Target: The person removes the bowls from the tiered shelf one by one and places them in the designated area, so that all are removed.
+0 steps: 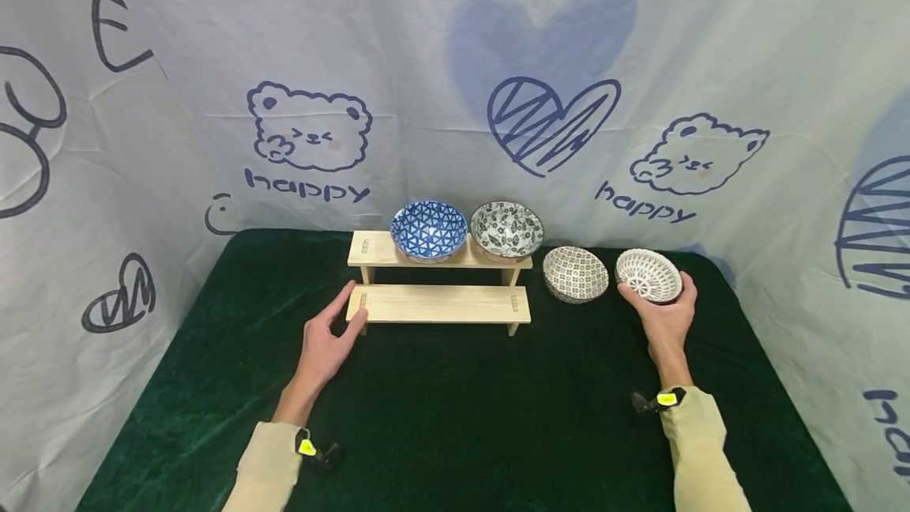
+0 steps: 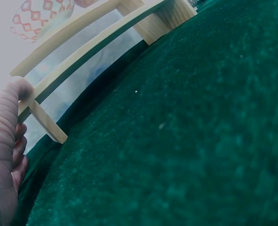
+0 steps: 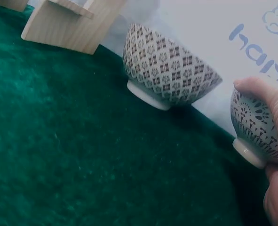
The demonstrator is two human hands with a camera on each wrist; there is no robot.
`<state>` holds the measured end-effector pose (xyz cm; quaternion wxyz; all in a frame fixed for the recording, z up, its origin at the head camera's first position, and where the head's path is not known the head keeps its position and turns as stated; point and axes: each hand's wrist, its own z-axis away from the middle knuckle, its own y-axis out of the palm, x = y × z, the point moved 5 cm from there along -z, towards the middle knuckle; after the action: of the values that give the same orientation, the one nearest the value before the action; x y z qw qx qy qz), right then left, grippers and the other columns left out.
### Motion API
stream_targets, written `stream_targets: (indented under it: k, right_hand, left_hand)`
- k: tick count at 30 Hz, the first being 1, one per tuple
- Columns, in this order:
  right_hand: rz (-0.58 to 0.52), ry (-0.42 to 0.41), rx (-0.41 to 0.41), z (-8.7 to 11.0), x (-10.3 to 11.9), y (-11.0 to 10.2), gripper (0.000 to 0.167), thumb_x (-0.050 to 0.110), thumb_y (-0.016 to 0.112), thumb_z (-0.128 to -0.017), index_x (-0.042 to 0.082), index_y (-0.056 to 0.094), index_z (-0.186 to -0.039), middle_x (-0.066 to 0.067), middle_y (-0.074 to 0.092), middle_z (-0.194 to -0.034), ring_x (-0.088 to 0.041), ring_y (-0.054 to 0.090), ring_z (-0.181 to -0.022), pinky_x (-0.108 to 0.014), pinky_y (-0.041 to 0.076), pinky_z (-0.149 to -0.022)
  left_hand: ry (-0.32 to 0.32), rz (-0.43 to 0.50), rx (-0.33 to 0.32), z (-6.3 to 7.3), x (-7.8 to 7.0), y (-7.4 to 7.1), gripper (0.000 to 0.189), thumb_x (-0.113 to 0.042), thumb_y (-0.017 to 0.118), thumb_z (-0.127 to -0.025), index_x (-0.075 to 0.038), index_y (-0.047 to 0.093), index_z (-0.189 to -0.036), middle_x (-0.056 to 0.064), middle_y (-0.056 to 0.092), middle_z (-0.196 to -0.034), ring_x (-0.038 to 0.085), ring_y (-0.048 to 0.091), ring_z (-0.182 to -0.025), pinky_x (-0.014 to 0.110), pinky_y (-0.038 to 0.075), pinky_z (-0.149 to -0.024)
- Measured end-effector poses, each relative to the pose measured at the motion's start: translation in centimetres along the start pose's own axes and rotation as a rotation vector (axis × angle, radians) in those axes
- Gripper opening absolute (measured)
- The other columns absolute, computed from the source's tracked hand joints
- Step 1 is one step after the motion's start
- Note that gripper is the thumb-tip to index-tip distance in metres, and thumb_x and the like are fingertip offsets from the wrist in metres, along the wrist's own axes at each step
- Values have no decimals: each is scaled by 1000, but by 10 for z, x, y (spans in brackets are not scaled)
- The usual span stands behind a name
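Sleeves nearest. White bowl gripped by right hand, near checked bowl, which could be knocked by low leftward swing; contact with cloth unclear. Rack held at end by left hand; if jolted, blue bowl and floral bowl could be toppled.

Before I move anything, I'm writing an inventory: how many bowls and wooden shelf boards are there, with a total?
Bowls: 4 (blue bowl, leafy bowl, checked bowl, white bowl in the right hand)
Boards: 2 (upper board, lower board)
Total: 6
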<state>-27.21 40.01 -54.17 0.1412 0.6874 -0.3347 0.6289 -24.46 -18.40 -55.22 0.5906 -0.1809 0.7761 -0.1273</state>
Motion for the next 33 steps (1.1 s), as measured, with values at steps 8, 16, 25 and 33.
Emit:
stream_targets:
  k: [8, 16, 25, 33]
  right_hand:
    - [15, 31, 3, -1, -10, 0, 110, 29, 96, -75, 12, 29, -160, -10, 37, -160, -22, 38, -143, -38, 27, -125]
    - [-2, -14, 27, -3, -15, 2, 110, 24, 95, -76, 13, 28, -163, -9, 38, -161, -20, 37, -144, -35, 25, -125]
    - [19, -33, 42, -1, -14, 5, 113, 26, 94, -78, 18, 23, -166, -7, 33, -167, -20, 32, -151, -34, 20, -127]
    - [16, -32, 32, 1, -14, 3, 113, 27, 94, -78, 14, 25, -165, -7, 34, -167, -20, 33, -150, -34, 20, -127]
  left_hand:
    - [17, 4, -4, 0, -2, 0, 60, -28, 69, -103, -10, 49, -156, 5, 48, -161, 30, 44, -149, 58, 32, -122]
    - [8, 13, -3, 0, -4, 0, 60, -29, 69, -103, -11, 49, -156, 5, 48, -160, 30, 44, -149, 58, 32, -122]
    - [-2, 16, -6, 2, -2, -2, 60, -29, 69, -103, -11, 49, -156, 4, 48, -160, 29, 44, -149, 57, 32, -123]
    - [3, -4, -2, 1, 1, 0, 60, -31, 68, -103, -13, 49, -157, 2, 48, -160, 27, 45, -149, 55, 33, -123]
